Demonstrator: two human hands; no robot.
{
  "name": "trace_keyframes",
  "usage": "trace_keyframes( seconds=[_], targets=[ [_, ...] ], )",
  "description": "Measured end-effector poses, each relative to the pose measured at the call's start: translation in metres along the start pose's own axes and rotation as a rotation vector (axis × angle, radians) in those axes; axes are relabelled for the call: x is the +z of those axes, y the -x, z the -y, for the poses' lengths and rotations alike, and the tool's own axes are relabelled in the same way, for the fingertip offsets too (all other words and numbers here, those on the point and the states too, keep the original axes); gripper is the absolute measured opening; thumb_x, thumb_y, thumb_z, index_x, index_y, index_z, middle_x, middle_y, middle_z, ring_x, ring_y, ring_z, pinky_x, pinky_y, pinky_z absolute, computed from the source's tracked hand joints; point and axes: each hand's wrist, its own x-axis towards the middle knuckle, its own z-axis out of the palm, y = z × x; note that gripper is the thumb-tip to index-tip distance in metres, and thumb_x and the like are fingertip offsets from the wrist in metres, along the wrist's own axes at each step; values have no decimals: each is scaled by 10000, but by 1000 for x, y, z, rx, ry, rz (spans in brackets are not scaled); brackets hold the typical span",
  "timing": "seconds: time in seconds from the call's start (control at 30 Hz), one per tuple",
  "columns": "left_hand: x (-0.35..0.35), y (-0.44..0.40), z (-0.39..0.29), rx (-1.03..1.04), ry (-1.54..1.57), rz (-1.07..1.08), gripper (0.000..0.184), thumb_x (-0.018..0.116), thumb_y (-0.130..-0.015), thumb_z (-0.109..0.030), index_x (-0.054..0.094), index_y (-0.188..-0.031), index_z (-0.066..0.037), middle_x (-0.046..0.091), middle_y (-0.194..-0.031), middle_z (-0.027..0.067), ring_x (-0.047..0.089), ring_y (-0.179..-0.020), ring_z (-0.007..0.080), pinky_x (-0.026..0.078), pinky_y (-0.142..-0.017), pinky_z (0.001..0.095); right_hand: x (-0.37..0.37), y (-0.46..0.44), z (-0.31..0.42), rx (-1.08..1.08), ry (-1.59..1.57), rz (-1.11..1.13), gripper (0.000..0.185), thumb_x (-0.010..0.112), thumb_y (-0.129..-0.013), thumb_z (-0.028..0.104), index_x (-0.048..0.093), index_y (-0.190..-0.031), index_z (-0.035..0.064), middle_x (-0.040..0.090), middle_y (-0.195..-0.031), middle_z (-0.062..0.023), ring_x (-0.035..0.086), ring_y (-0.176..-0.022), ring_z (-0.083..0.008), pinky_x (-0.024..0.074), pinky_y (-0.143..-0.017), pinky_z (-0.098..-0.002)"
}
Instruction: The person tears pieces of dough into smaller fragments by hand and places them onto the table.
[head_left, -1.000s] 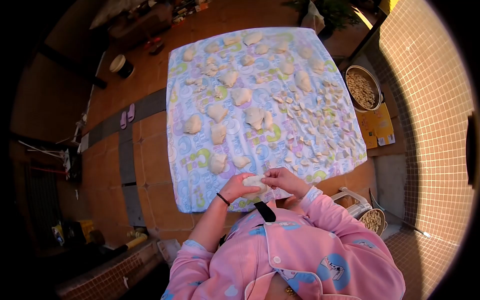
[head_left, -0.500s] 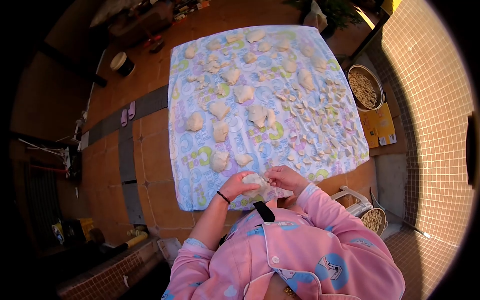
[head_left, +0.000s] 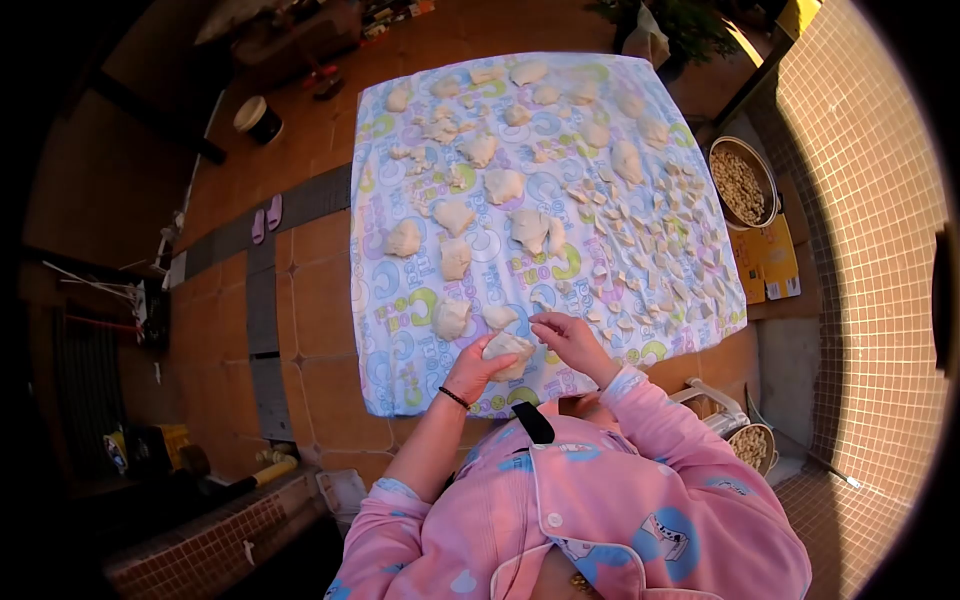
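Observation:
My left hand is closed around a pale, dough-like lump near the front edge of the cloth-covered table. Just right of it, my right hand hovers with thumb and fingertips pinched together; anything between them is too small to make out. Beyond my left hand lie a rounded pale lump and a smaller pale piece. Small torn pale pieces are scattered over the right half of the cloth.
Several larger lumps sit across the cloth's middle and far side. A pot of pale chunks stands off the right edge, above yellow cardboard. Another container of chunks is at lower right. Pink slippers and a bucket are left.
My right hand has come away from the lump's right edge, up toward the table's middle. My left hand still holds the lump, now turned to show more of it. The view has shifted slightly.

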Motion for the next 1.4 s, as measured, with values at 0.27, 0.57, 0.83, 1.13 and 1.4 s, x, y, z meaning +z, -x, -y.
trace_keyframes(
  seconds=[0.27, 0.57, 0.83, 1.13, 1.4],
  targets=[
    [0, 1, 11, -87, 119, 49, 347, 596, -782, -43, 482, -1109, -23, 568, -1036, 64, 569, -938, 166, 464, -822, 305, 17, 27, 1, 184, -334, 129, 263, 613, -810, 181, 596, -1007, 8, 599, -775, -28, 521, -665, -78, 441, -611, -217],
    [3, 4, 15, -109, 198, 126, 341, 592, -780, -39, 491, -1105, -18, 575, -1028, 72, 570, -940, 177, 458, -838, 309, 7, 28, 2, 339, -545, 205, 251, 620, -801, 174, 611, -967, -14, 587, -697, -13, 501, -597, -59, 426, -554, -196],
    [-12, 0, 14, -70, 253, 11, 343, 593, -782, -41, 481, -1104, -8, 575, -1027, 79, 570, -938, 177, 464, -822, 312, -6, 4, -50, 447, -507, -38, 252, 615, -795, 165, 591, -949, -33, 579, -715, -19, 529, -608, -87, 442, -560, -213],
    [-16, -1, 14, -57, 306, -16, 337, 568, -794, -17, 480, -1118, -28, 570, -1040, 84, 565, -957, 189, 468, -828, 327, 23, -9, -58, -6, 285, -121, 249, 588, -747, 91, 572, -989, 37, 552, -804, -175, 561, -705, -318, 464, -648, -367],
    [-8, 1, 7, -31, 296, 58, 327, 564, -800, -16, 479, -1115, -35, 557, -1070, 76, 553, -986, 193, 454, -857, 341, 14, 5, -23, 92, -41, 100, 273, 599, -793, 143, 558, -1026, 6, 585, -792, -106, 566, -674, -202, 460, -621, -284]
  ],
)
